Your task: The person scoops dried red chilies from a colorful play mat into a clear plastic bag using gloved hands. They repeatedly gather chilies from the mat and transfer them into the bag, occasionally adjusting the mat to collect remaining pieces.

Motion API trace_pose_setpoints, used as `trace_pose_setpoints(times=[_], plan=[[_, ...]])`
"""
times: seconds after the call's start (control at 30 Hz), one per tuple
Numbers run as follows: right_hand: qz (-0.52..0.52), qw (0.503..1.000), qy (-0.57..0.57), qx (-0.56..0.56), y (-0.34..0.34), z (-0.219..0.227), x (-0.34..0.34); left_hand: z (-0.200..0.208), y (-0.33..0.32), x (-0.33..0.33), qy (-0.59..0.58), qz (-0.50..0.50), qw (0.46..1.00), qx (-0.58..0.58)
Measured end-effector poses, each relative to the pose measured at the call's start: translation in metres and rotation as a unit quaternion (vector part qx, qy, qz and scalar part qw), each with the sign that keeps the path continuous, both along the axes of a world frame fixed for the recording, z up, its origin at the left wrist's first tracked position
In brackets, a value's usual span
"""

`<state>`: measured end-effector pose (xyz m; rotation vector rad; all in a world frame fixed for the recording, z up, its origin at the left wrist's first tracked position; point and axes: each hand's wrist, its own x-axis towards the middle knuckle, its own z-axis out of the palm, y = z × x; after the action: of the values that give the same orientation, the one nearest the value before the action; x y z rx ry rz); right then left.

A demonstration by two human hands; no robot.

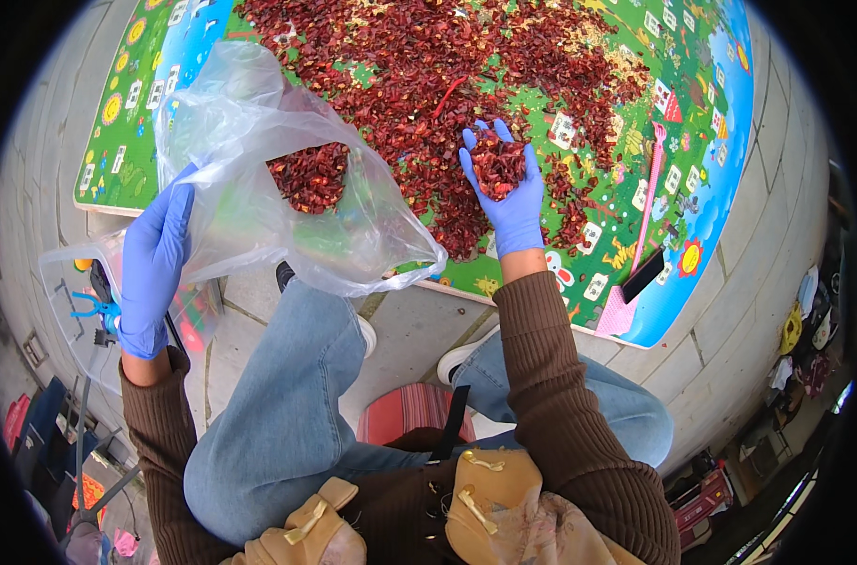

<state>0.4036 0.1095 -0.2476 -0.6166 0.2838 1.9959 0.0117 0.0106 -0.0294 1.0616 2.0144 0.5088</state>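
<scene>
My left hand (157, 259), in a blue-violet glove, is closed on the edge of a clear plastic bag (235, 146). The bag hangs wide-mouthed over the near edge of a printed play mat (132, 155), and some red flakes show through its opening. My right hand (518, 212), gloved alike, is palm up with fingers cupped round a handful of dried chili pieces (499, 165). It is to the right of the bag, over the near part of a broad spread of dried chilies (381, 94). Pale seeds (626, 66) lie among the flakes at the far right.
A pink fly swatter (618, 309) and a black phone (643, 275) lie on the mat's right side. By my left arm stands a clear plastic bin (56, 282) with a blue tool (91, 305) at it. A red striped stool (414, 407) is between my legs.
</scene>
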Motion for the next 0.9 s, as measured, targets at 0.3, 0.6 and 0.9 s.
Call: trace_pose_setpoints(times=[0.3,0.6,0.9], plan=[[0.001,1.000,0.022,0.005,-0.001,0.011,-0.001,0.005,0.005,0.011,-0.020,0.016,1.000,-0.002],[0.182,0.978,0.096,0.038,-0.013,0.083,-0.071,0.002,0.015,0.015,-0.021,-0.045,0.997,0.063],[0.428,0.741,-0.420,0.302,-0.053,0.106,-0.168,0.001,0.020,0.009,-0.012,-0.042,0.993,0.113]])
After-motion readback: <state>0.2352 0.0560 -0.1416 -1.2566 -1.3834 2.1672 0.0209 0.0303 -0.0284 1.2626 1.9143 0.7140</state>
